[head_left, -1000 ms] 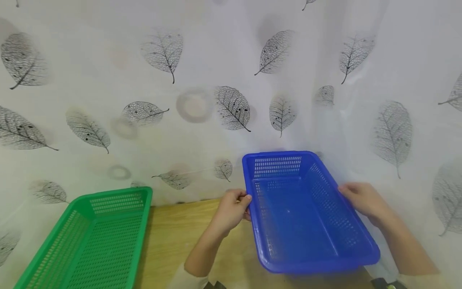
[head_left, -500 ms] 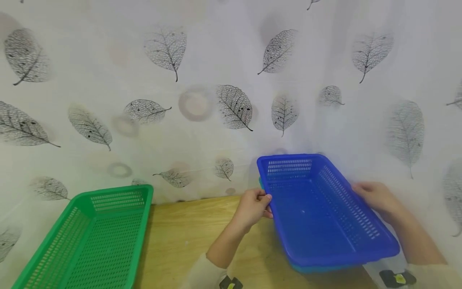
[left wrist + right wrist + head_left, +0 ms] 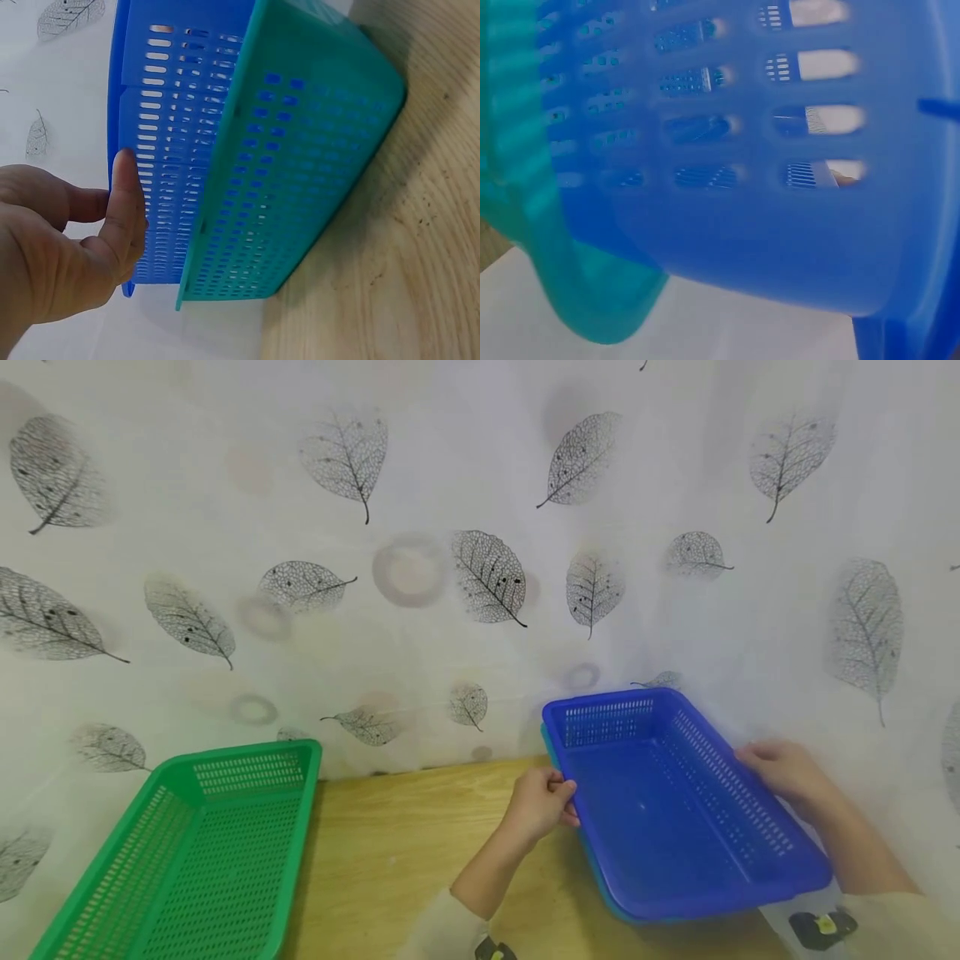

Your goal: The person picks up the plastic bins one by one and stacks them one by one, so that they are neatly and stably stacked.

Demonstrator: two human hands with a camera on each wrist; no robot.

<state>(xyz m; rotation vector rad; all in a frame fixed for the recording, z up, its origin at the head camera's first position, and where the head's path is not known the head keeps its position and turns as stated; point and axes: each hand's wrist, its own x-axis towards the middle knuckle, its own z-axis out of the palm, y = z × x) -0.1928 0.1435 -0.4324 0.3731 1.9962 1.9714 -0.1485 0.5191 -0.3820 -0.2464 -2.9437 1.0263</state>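
A blue plastic basket [image 3: 637, 810] with slotted walls sits partway inside a teal basket [image 3: 300, 165], whose rim shows below the blue one's. On the near long side, my left hand [image 3: 542, 802] pinches the blue rim; the left wrist view has its thumb at the rim and its fingers against the slotted wall. Across from it, my right hand [image 3: 783, 772] grips the opposite long rim, its fingertips partly hidden there. Filling the right wrist view are the slotted blue wall [image 3: 742, 232] and the teal rim [image 3: 592, 292], with that hand out of sight.
A green slotted basket [image 3: 303, 843] stands at the left on the wooden table [image 3: 405, 843]. Behind the table hangs a white sheet with a leaf print [image 3: 487, 577], close to the far ends of the baskets.
Both hands have carried the blue basket to the right and down into the teal basket. The teal rim, hidden at first, now shows along its left and near sides.
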